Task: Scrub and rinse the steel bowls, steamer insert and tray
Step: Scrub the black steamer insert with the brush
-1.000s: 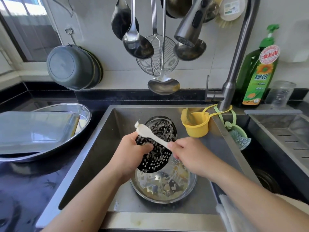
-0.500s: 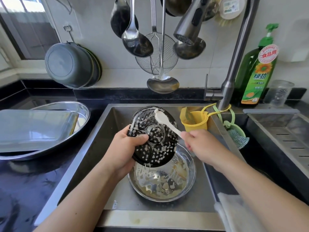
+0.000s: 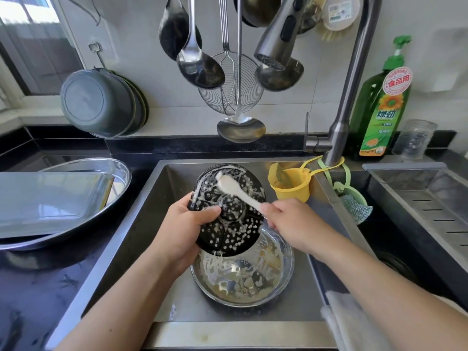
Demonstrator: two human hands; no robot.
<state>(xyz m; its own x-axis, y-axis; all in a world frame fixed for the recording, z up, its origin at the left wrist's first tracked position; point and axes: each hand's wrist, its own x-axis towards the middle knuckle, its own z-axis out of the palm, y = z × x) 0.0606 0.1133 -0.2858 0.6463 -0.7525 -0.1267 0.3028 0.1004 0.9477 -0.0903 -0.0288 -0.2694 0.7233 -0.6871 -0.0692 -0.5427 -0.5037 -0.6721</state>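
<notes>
Gripping soapy steamer insert (image 3: 229, 214), left hand (image 3: 187, 229)

We see a dark tabletop (image 3: 38, 287) wrapping round a steel sink (image 3: 141, 224) set into it. At nine o'clock on the tabletop rests a wide steel bowl (image 3: 121, 173) with a flat steel tray (image 3: 50, 198) lying in it. On the sink floor, at six o'clock, sits a second steel bowl (image 3: 278, 282) streaked with suds. At two o'clock a green soap bottle (image 3: 379, 110) stands on the back ledge, a clear glass jar (image 3: 415, 140) just beside it. At three o'clock lies a ribbed drain rack (image 3: 430, 198).
</notes>
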